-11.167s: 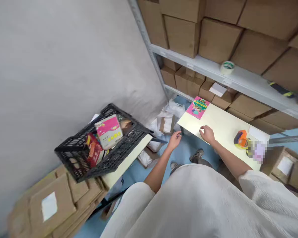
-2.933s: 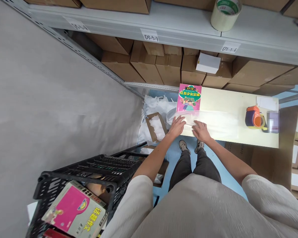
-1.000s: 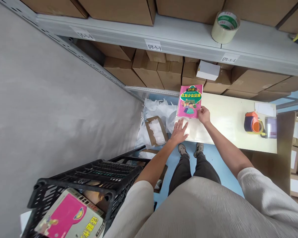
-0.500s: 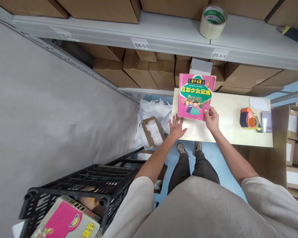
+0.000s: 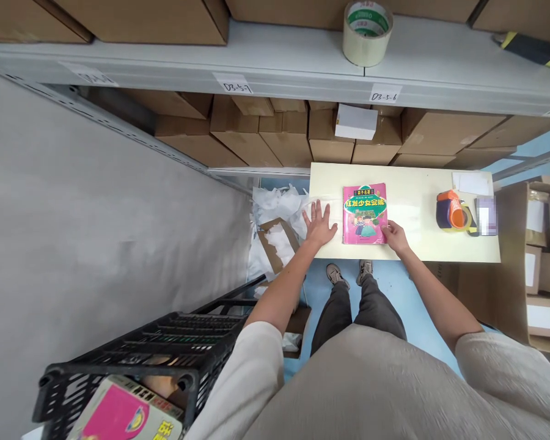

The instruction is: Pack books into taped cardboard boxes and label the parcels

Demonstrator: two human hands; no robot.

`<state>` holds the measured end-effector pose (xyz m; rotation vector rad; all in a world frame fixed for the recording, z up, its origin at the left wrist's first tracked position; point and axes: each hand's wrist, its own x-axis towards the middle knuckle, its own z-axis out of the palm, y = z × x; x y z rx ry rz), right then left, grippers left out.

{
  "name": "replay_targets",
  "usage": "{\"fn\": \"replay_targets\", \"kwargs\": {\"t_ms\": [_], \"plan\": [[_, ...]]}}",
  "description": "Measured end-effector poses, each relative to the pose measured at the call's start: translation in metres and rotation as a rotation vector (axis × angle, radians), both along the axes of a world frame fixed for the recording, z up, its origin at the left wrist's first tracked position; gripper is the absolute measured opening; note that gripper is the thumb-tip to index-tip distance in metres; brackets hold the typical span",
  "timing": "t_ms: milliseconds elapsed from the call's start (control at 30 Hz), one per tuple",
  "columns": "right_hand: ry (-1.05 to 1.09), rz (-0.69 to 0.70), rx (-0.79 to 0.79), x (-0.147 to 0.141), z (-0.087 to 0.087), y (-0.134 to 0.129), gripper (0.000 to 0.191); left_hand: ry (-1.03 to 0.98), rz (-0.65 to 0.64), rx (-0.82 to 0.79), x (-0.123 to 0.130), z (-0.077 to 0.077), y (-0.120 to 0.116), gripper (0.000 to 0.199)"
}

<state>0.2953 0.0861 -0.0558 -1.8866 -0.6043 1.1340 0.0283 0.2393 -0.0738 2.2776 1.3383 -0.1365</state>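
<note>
A pink picture book point(image 5: 365, 226) with a green oval and yellow lettering on its cover lies face up, or nearly so, over the cream table point(image 5: 421, 244). My right hand point(image 5: 395, 237) pinches its lower right edge between thumb and fingers. To the left of the book, my left hand point(image 5: 319, 227) is open, fingers spread and palm down at the table's left end. Something thin and translucent seems to lie by those fingers; I cannot make out what it is.
An orange and dark tape dispenser point(image 5: 453, 211) stands on the table's right side near a white paper point(image 5: 471, 183). Boxes fill the shelf point(image 5: 293, 64) behind, which bears a tape roll point(image 5: 367, 36). At lower left stands a black crate point(image 5: 119, 366); white crumpled wrapping point(image 5: 277, 205) lies left of the table.
The pink book has come down from a raised, tilted position toward the tabletop, still in my right hand. My left hand has shifted slightly left and away from the book. The view has moved a little.
</note>
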Motion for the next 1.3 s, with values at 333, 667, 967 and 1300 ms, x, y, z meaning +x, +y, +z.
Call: {"fn": "replay_targets", "kwargs": {"t_ms": [333,667,967,1300], "plan": [[-0.564,0.185,-0.16,0.012,-0.014,-0.017,0.037,-0.051,-0.185,-0.044,0.037,-0.002,-0.059,0.093],[-0.821,-0.196,-0.344,0.059,-0.025,-0.052,0.051,-0.032,-0.19,-0.062,0.034,-0.007,-0.058,0.091],[-0.559,-0.227,-0.14,0.047,-0.005,-0.027,0.031,-0.094,-0.119,-0.084,0.036,-0.007,-0.063,0.092],[-0.629,0.43,0.23,-0.044,-0.008,0.018,0.035,-0.263,0.019,-0.063,0.034,-0.004,-0.061,0.064]]}}
